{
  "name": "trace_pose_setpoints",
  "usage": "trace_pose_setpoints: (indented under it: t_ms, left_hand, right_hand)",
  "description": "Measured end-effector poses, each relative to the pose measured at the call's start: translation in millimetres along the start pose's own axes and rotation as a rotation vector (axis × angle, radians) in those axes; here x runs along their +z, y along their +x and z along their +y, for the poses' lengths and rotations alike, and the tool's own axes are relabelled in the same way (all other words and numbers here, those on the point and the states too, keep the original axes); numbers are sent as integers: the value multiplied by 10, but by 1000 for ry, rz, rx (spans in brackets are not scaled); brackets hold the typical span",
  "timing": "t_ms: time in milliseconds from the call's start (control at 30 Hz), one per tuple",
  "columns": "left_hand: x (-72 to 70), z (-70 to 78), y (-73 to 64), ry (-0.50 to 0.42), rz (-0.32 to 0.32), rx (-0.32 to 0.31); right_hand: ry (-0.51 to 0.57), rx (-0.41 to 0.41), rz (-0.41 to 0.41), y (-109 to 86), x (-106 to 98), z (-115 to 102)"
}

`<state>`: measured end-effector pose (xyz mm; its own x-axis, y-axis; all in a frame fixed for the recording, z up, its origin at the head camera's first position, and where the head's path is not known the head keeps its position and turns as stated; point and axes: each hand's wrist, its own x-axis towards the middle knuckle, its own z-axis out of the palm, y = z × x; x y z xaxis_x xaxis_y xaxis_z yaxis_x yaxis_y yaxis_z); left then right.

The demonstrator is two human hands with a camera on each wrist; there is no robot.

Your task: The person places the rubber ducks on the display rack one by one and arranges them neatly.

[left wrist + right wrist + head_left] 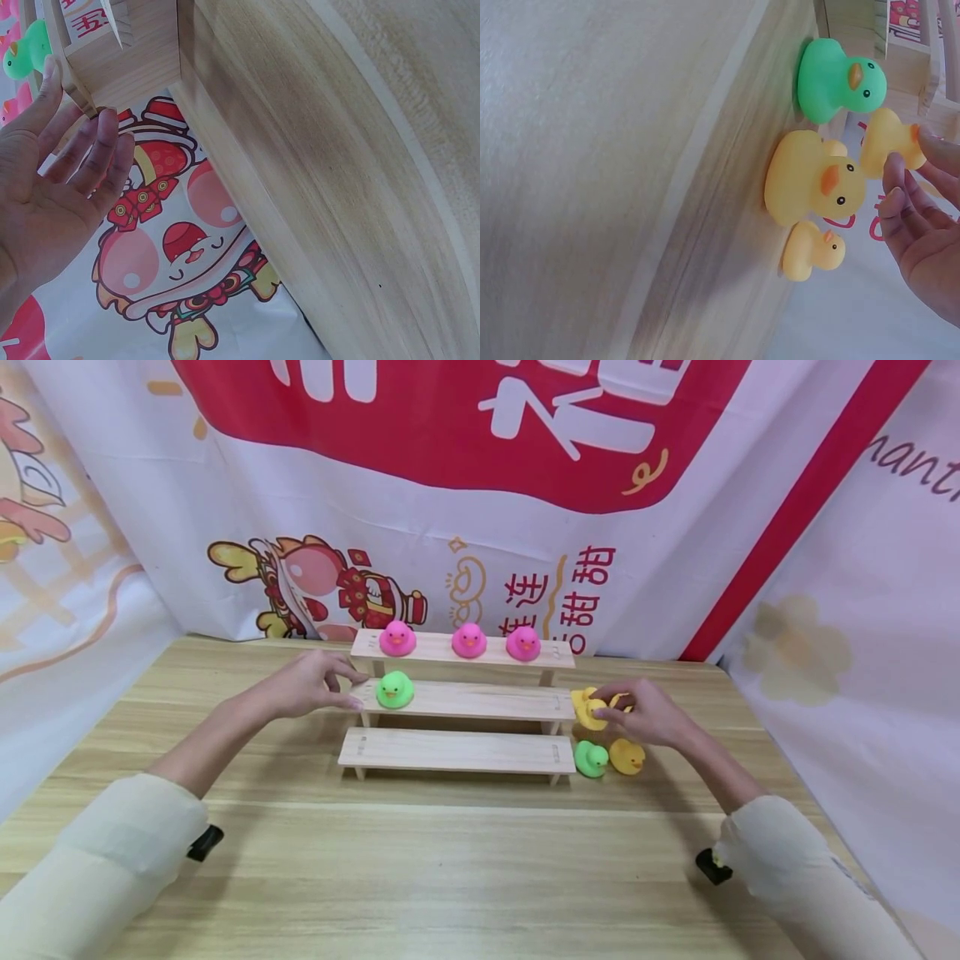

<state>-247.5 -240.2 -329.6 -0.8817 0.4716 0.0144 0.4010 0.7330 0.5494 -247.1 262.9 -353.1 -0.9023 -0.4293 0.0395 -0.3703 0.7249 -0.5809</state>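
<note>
A three-tier wooden shelf point(457, 750) stands on the table. My left hand point(307, 685) grips the left end of its middle tier, thumb above and fingers below in the left wrist view. Beside that thumb sits a green rubber duck point(394, 691) on the middle tier. My right hand point(641, 714) pinches a yellow rubber duck point(885, 144), held above the table off the shelf's right end. Below it on the table are another green duck point(592, 759) and a yellow duck point(627, 757). More yellow ducks, one point(810, 251) plain in the right wrist view, are partly hidden by my right hand in the head view.
Three pink ducks point(468, 641) sit spaced out along the top tier. The bottom tier is bare wood. A printed cloth point(450, 460) hangs right behind the shelf, with more cloth at both sides. The wooden table point(450, 877) stretches in front.
</note>
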Motion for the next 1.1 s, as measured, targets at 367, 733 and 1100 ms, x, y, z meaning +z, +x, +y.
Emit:
trace_pose_setpoints:
  t_ms: [367,733,1100]
  left_hand:
    - [1,-4,8,4,-5,-3]
    - [-6,-4,-4,12,-10,4]
    - [-13,1,-14,14,-18,4]
  right_hand:
    - [36,0,37,-31,-47,-44]
    - [100,31,65,-39,-130,-114]
    - [71,0,79,-75,-195,-235]
